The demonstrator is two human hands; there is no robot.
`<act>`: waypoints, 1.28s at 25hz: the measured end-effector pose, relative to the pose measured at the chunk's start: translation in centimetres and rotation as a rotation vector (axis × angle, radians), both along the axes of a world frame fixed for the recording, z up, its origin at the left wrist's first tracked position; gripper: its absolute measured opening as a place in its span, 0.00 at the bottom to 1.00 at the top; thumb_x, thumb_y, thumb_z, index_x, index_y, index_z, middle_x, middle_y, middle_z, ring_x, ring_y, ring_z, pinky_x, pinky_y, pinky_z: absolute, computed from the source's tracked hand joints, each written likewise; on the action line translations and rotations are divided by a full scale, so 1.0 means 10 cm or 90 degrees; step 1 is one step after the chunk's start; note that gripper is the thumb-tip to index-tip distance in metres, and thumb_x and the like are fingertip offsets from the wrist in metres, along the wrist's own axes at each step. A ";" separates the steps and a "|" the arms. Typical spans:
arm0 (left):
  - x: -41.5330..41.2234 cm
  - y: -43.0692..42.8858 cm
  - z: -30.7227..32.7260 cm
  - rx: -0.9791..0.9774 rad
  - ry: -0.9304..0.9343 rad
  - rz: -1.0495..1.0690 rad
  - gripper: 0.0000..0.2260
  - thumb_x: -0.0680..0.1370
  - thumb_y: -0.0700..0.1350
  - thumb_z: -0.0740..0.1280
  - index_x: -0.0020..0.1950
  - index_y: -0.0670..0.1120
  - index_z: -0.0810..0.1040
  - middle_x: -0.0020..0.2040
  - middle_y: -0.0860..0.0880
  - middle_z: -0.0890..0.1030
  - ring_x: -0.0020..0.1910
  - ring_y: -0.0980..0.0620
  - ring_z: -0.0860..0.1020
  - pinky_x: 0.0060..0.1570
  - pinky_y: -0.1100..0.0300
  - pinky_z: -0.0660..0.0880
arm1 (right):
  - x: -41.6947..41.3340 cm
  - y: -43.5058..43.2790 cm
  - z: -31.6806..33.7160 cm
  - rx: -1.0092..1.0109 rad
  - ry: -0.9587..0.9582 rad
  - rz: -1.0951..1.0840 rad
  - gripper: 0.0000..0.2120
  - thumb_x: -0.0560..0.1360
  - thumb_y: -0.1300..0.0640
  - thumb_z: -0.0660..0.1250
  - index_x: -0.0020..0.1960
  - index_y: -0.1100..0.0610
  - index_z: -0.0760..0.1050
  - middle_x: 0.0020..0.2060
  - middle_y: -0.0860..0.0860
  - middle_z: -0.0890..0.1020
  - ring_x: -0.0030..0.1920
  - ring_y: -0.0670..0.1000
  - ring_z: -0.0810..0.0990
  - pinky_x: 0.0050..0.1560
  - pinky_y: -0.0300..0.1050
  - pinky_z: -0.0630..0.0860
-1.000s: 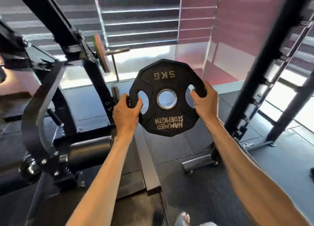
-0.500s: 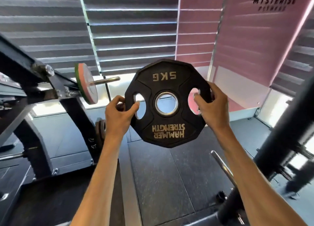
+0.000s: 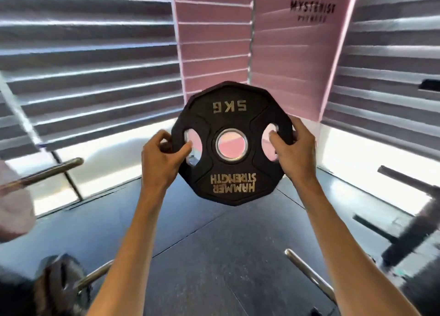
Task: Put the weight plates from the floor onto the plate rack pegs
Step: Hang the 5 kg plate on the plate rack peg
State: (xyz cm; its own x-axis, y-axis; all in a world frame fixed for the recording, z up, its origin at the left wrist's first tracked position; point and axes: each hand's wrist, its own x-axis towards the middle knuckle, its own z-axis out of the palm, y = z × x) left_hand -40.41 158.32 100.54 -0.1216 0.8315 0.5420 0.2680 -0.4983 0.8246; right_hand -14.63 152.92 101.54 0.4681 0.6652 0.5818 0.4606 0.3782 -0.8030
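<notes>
I hold a black 5 kg weight plate [image 3: 232,115] upright in front of me, its gold lettering upside down. My left hand [image 3: 162,161] grips its left edge, thumb hooked in the left grip hole. My right hand [image 3: 294,149] grips the right edge, thumb at the right grip hole. A bare chrome peg [image 3: 309,274] juts up at the lower right, below and right of the plate. Another chrome peg [image 3: 94,276] at the lower left carries a dark plate [image 3: 60,284]. A third chrome peg [image 3: 47,170] sticks out at the left edge.
Dark rubber floor [image 3: 214,256] lies below. Window blinds [image 3: 83,66] and a pink wall panel [image 3: 292,54] stand ahead. Blurred black rack bars [image 3: 404,232] fill the right side. A pale plate edge [image 3: 14,208] shows at the far left.
My view has swung to the right and closer to the wall; the left machine has slid out of sight. The plate stays gripped in both hands, raised against the pink panel.
</notes>
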 end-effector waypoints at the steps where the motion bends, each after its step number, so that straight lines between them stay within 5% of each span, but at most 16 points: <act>1: 0.04 0.37 0.03 0.007 0.009 -0.017 0.13 0.70 0.45 0.77 0.40 0.42 0.74 0.36 0.43 0.83 0.33 0.49 0.77 0.36 0.44 0.78 | 0.00 0.26 0.02 -0.007 0.014 -0.022 0.18 0.74 0.58 0.71 0.63 0.50 0.78 0.45 0.35 0.81 0.44 0.29 0.79 0.49 0.32 0.77; 4: 0.25 1.24 0.08 -0.006 0.023 -0.079 0.15 0.70 0.45 0.77 0.42 0.39 0.73 0.38 0.41 0.83 0.35 0.45 0.79 0.39 0.43 0.79 | 0.09 0.81 0.02 -0.011 0.025 -0.104 0.18 0.74 0.59 0.71 0.63 0.52 0.77 0.44 0.32 0.80 0.44 0.30 0.79 0.48 0.33 0.78; 8: 0.66 2.23 -0.04 -0.010 0.034 -0.151 0.17 0.70 0.48 0.76 0.40 0.40 0.71 0.35 0.38 0.81 0.31 0.50 0.72 0.32 0.51 0.73 | 0.36 1.53 -0.03 -0.024 0.007 -0.175 0.19 0.75 0.56 0.71 0.65 0.52 0.76 0.51 0.42 0.83 0.48 0.40 0.82 0.53 0.42 0.82; 13: 1.45 3.43 -0.22 0.002 0.074 -0.220 0.18 0.70 0.52 0.76 0.42 0.40 0.73 0.35 0.43 0.83 0.32 0.41 0.79 0.35 0.45 0.77 | 0.99 2.42 -0.28 -0.016 -0.003 -0.255 0.18 0.75 0.56 0.70 0.65 0.51 0.75 0.47 0.42 0.83 0.44 0.42 0.82 0.44 0.34 0.80; 21: 3.52 5.07 -0.23 -0.016 0.089 -0.357 0.17 0.71 0.49 0.76 0.40 0.40 0.71 0.33 0.38 0.81 0.30 0.50 0.71 0.33 0.52 0.71 | 2.54 3.60 -0.30 -0.027 0.024 -0.410 0.18 0.75 0.58 0.70 0.64 0.55 0.76 0.41 0.46 0.84 0.36 0.42 0.81 0.39 0.34 0.78; 27: 5.18 5.77 -0.09 0.025 0.089 -0.491 0.16 0.72 0.48 0.76 0.38 0.44 0.71 0.29 0.49 0.79 0.26 0.52 0.71 0.31 0.63 0.68 | 3.64 3.97 -0.13 -0.012 0.012 -0.579 0.13 0.75 0.61 0.69 0.60 0.56 0.77 0.32 0.45 0.79 0.28 0.44 0.76 0.32 0.35 0.73; 32: 6.65 6.25 -0.01 0.078 0.082 -0.648 0.15 0.72 0.49 0.76 0.40 0.42 0.72 0.30 0.53 0.77 0.29 0.53 0.74 0.32 0.62 0.69 | 4.44 4.30 -0.04 0.004 -0.005 -0.774 0.14 0.75 0.61 0.70 0.61 0.58 0.78 0.37 0.38 0.79 0.36 0.36 0.78 0.41 0.27 0.73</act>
